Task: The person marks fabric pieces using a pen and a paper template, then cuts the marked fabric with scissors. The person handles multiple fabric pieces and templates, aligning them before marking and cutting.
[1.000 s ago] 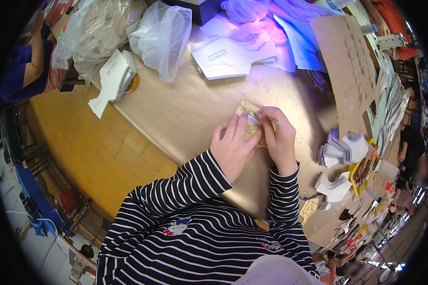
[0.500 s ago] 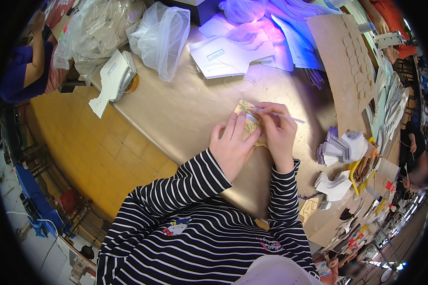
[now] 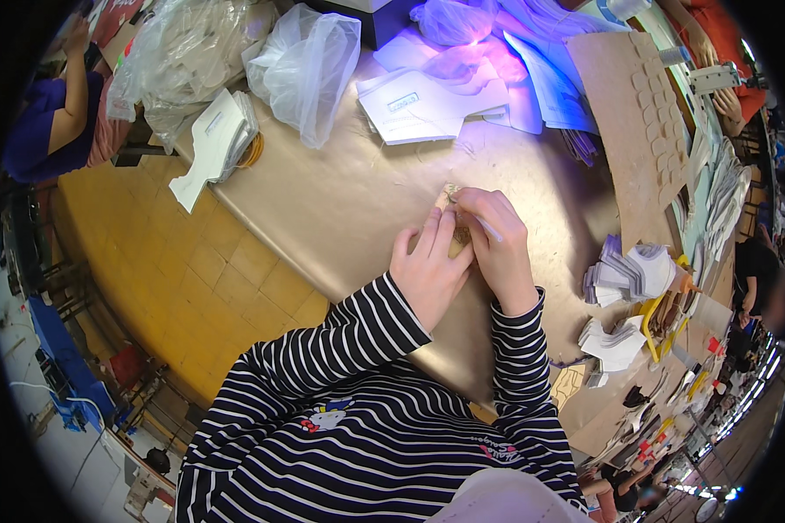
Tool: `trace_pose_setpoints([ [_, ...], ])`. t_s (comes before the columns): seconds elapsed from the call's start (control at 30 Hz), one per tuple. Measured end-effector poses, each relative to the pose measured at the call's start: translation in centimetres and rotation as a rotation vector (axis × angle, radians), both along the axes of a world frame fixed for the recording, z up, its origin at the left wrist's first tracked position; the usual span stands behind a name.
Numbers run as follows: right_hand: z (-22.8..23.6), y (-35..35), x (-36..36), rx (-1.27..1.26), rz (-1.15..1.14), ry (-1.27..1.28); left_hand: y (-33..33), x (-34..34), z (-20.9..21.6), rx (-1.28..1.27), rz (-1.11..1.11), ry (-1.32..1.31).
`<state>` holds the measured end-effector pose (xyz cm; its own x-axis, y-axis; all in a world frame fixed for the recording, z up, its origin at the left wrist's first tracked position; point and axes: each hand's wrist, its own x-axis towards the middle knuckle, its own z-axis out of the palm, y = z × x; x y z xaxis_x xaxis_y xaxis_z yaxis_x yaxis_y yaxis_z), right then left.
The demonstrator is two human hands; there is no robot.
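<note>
Table edge: left, yellow floor beyond
White sheets: far, apart from hands
Left hand: pinning tan piece mid-table
Right hand: pinching slim pale tool
Surface: shiny tan

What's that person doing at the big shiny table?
Someone in a striped top is working with both hands on a small tan printed piece on the shiny table. The left hand lies over the piece with its fingers stretched out. The right hand pinches a slim pale stick close to the piece; its tip is hard to see. Beyond them lie white cut sheets and a filmy bag.
</note>
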<state>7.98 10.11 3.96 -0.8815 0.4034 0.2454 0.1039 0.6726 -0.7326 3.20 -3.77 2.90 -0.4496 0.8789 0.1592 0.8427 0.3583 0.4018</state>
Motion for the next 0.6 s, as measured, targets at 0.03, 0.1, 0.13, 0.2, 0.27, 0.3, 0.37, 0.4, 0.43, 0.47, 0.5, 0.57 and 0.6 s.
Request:
trace_pose_setpoints([
  [0.03, 0.1, 0.0, 0.1, 0.002, 0.003, -0.009, 0.0, 0.0, 0.0, -0.003, -0.001, 0.001],
  [0.1, 0.2, 0.0, 0.2, 0.012, 0.006, -0.024, 0.0, -0.1, 0.0, -0.008, -0.002, 0.006],
  [0.13, 0.2, 0.0, 0.3, 0.015, 0.007, -0.032, 0.1, -0.1, 0.0, -0.011, -0.003, 0.010],
  [0.2, 0.4, -0.1, 0.7, -0.034, -0.033, -0.044, 0.1, -0.1, -0.1, -0.012, 0.000, 0.014],
  [0.27, 0.2, 0.0, 0.9, -0.065, -0.057, -0.043, 0.1, 0.0, -0.1, -0.003, 0.006, 0.012],
  [0.3, 0.1, 0.1, 1.0, -0.073, -0.060, -0.035, 0.2, 0.0, -0.1, -0.007, 0.004, 0.010],
  [0.37, -0.3, 0.2, 1.1, -0.095, -0.073, -0.024, 0.1, 0.0, -0.1, -0.017, -0.004, 0.008],
  [0.4, -0.5, 0.3, 1.2, -0.109, -0.081, -0.020, 0.1, -0.1, -0.1, -0.016, -0.006, 0.005],
  [0.43, -0.7, 0.3, 1.2, -0.125, -0.087, -0.019, 0.1, -0.1, 0.0, -0.014, -0.008, 0.002],
  [0.47, -0.8, 0.3, 1.2, -0.137, -0.107, -0.029, 0.1, -0.1, 0.0, -0.011, -0.009, 0.002],
  [0.5, -0.9, 0.3, 1.3, -0.153, -0.124, -0.042, 0.0, -0.1, 0.0, -0.013, -0.010, -0.003],
  [0.57, -1.1, 0.3, 1.5, -0.185, -0.153, -0.055, 0.0, -0.1, 0.1, -0.008, -0.008, -0.004],
  [0.6, -1.1, 0.2, 1.6, -0.202, -0.164, -0.053, 0.0, -0.1, 0.1, -0.013, -0.011, -0.008],
])
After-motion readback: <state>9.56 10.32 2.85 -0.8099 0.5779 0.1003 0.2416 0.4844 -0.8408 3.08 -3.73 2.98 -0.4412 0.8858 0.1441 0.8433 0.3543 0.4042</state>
